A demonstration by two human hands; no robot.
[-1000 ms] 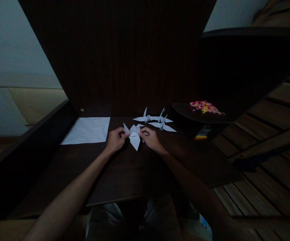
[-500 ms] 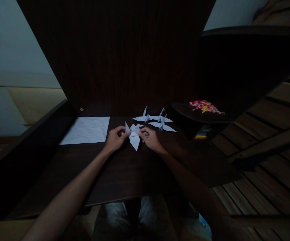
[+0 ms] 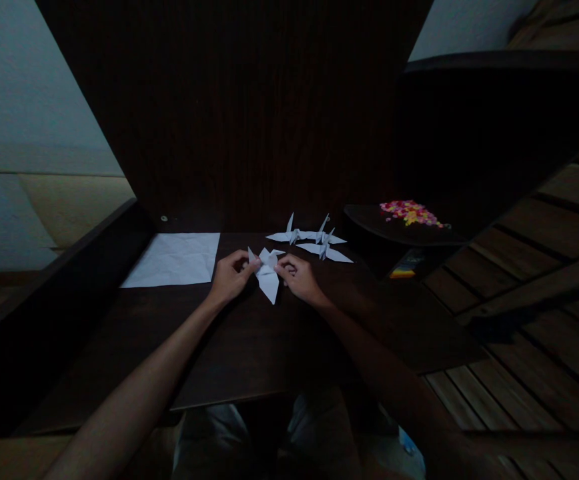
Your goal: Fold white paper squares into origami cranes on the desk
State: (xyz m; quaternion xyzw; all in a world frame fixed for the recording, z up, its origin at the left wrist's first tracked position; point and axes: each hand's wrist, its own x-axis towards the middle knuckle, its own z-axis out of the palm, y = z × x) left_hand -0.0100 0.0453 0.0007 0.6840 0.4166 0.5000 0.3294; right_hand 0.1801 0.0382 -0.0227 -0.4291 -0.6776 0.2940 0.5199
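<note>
A white origami crane (image 3: 269,283) is held between my two hands above the dark desk (image 3: 249,353), one wing pointing down toward me. My left hand (image 3: 231,275) pinches its left side between thumb and fingers, beside an upright point. On the other side, my right hand (image 3: 299,275) grips the crane near its middle with thumb and curled fingers. Just beyond my right hand stand several folded white paper cranes, including a near one (image 3: 324,252) and a left one (image 3: 293,235).
White paper (image 3: 174,259) lies flat to the left. A pile of small pink and yellow pieces (image 3: 412,213) sits on a low dark shelf (image 3: 369,224) at the right. A raised side panel (image 3: 69,273) bounds the desk's left, and a tall dark panel (image 3: 239,113) its back.
The crane's lower wing has shifted slightly down and right, and its upright left point has dropped a little. Both hands keep their hold in nearly the same place.
</note>
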